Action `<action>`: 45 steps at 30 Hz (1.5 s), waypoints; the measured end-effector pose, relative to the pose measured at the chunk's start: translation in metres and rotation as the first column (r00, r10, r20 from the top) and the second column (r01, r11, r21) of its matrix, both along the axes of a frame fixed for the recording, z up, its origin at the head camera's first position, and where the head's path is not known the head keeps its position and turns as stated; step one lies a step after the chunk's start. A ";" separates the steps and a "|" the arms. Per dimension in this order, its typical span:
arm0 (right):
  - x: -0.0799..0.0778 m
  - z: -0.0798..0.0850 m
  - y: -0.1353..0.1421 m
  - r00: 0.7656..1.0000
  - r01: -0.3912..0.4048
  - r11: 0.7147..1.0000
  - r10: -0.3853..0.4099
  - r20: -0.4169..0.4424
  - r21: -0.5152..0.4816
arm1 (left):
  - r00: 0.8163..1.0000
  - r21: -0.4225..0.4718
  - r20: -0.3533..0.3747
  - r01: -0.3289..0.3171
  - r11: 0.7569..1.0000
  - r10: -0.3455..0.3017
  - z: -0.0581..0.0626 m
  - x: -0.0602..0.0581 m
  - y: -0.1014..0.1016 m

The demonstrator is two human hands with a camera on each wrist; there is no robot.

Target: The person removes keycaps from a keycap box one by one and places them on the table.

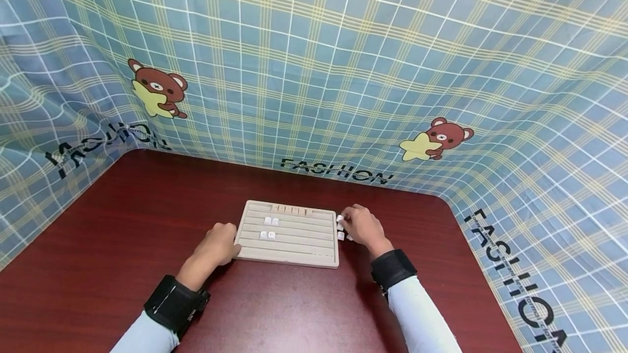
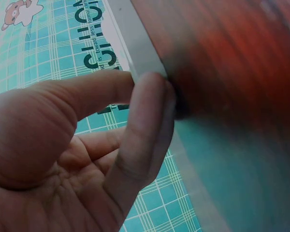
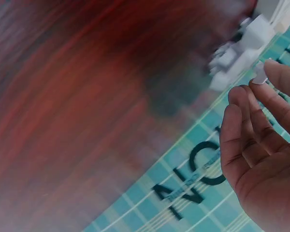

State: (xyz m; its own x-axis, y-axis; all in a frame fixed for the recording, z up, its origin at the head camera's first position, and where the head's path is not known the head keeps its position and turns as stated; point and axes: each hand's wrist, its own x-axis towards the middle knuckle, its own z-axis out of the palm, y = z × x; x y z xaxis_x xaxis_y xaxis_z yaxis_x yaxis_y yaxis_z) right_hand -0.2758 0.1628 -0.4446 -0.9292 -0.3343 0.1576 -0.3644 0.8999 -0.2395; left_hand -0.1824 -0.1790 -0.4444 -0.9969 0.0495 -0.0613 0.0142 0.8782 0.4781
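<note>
Tray, ridged point(image 1: 299, 233), rim pinched by left hand point(image 1: 218, 244). Right of tray: keycap point(image 3: 260, 74), pinched by right hand point(image 1: 364, 226); droppable if loosened.

Both arms reach forward from the lower edge of the head view, the left forearm point(image 1: 149, 334) slanting up and rightward and the right forearm point(image 1: 423, 315) up and leftward, so the hands are apart but angled inward. The left hand point(image 1: 217, 245) grips with its thumb stretched out to meet bent fingers, palm partly showing in its wrist view. The right hand point(image 1: 362, 226) pinches between thumb and index finger, its other fingers gently curved.
</note>
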 end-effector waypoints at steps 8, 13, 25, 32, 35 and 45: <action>-0.005 -0.006 0.024 0.997 0.070 0.997 -0.071 0.043 0.026 | 1.000 0.009 0.025 -0.001 1.000 0.001 0.001 -0.002 0.001; -0.005 -0.009 0.031 0.993 0.101 0.994 -0.103 0.062 0.038 | 1.000 0.003 0.008 0.008 1.000 -0.008 0.002 -0.001 0.001; -0.006 -0.012 0.029 0.991 0.100 0.993 -0.105 0.082 0.057 | 1.000 -0.017 0.000 -0.002 1.000 0.002 0.000 0.000 -0.002; -0.008 -0.013 0.035 0.988 0.105 0.993 -0.110 0.108 0.050 | 1.000 -0.020 -0.005 0.012 1.000 -0.012 0.001 -0.002 0.001; -0.008 -0.012 0.036 0.987 0.100 0.994 -0.105 0.119 0.051 | 1.000 -0.019 0.006 0.007 1.000 -0.007 0.001 -0.002 0.001; -0.007 -0.007 0.035 0.987 0.074 0.995 -0.082 0.136 0.062 | 1.000 -0.021 0.005 0.004 1.000 -0.004 0.000 -0.001 0.000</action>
State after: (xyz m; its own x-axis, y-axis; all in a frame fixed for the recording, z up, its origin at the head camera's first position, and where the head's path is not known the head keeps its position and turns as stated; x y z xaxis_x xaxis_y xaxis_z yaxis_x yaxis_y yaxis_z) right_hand -0.2832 0.1974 -0.4516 -0.9643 -0.2648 0.0087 -0.2596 0.9377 -0.2310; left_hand -0.1836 -0.1788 -0.4440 -0.9964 0.0518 -0.0675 0.0150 0.8880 0.4596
